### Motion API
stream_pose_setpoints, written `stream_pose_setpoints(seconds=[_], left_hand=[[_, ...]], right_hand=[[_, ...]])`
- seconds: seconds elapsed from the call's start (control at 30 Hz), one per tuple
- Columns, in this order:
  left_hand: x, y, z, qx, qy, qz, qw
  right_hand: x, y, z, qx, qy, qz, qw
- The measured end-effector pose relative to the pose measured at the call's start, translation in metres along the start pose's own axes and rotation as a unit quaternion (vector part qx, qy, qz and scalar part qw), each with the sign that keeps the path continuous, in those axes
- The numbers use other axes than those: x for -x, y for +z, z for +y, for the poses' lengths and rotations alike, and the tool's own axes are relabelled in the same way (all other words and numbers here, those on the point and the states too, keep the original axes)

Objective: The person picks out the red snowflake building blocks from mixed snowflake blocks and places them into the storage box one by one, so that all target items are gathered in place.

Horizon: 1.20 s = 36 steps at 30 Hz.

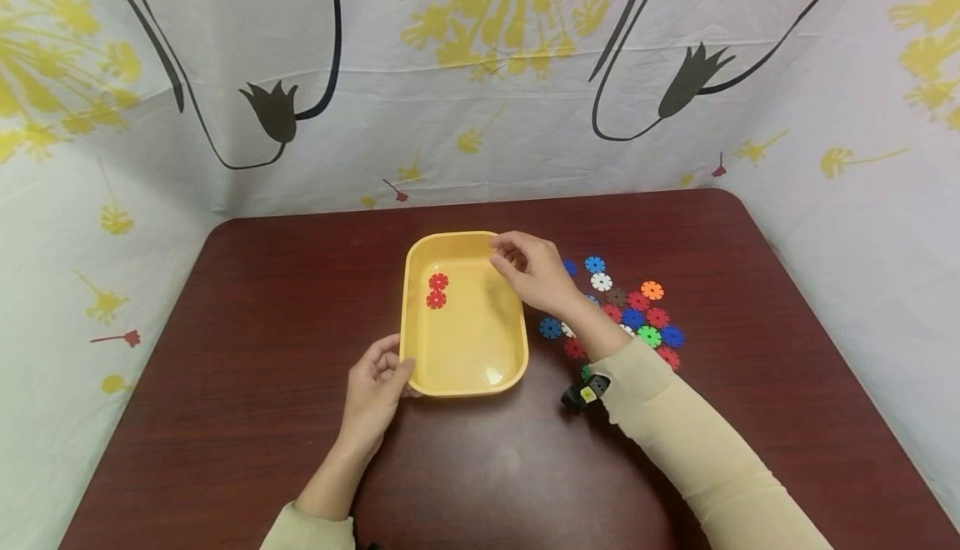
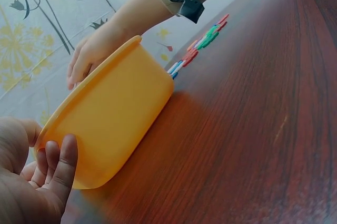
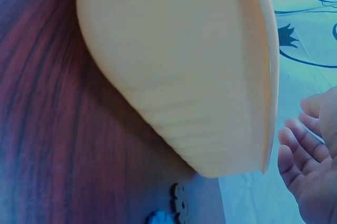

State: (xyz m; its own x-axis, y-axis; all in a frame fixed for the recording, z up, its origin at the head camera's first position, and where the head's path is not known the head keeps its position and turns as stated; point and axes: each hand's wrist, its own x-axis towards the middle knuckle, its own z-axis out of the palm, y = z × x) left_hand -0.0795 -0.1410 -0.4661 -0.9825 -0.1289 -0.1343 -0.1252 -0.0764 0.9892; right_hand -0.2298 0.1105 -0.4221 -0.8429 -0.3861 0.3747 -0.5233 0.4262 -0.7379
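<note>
A yellow plastic tray (image 1: 468, 342) with raised walls and rounded corners is at the middle of the table. My left hand (image 1: 375, 387) grips its near left corner, the thumb over the rim and fingers against the outer wall (image 2: 113, 116). Inside, towards the left, lie two red notched plastic discs (image 1: 438, 282), close together. Over the tray's far right corner hovers my right hand (image 1: 534, 271), its fingers loosely bent. Nothing shows between those fingers (image 3: 303, 147) in the right wrist view.
Right of the tray, partly under my right forearm, lie several loose notched discs in blue, red, white, green, brown and an orange disc (image 1: 652, 290). Patterned fabric (image 1: 442, 150) hangs behind the dark red-brown table (image 1: 285, 325) and at its sides.
</note>
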Motion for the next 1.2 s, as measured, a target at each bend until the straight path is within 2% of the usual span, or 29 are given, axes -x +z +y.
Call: stream_pose_setpoints(seconds=[0.17, 0.53, 0.87, 1.2], left_hand=[[0.0, 0.0, 0.001, 0.0, -0.001, -0.001, 1.0], [0.0, 0.0, 0.001, -0.005, 0.001, -0.001, 1.0], [0.0, 0.0, 0.002, -0.006, -0.003, -0.001, 1.0], [0.001, 0.0, 0.002, -0.017, -0.005, -0.003, 0.9998]], right_hand=[[0.008, -0.004, 0.007, -0.006, 0.004, 0.008, 0.9999], [0.022, -0.019, 0.018, 0.006, 0.041, 0.018, 0.999], [0.04, -0.032, 0.032, 0.033, 0.088, -0.01, 0.9955], [0.053, -0.041, 0.045, 0.063, 0.091, -0.028, 0.9934]])
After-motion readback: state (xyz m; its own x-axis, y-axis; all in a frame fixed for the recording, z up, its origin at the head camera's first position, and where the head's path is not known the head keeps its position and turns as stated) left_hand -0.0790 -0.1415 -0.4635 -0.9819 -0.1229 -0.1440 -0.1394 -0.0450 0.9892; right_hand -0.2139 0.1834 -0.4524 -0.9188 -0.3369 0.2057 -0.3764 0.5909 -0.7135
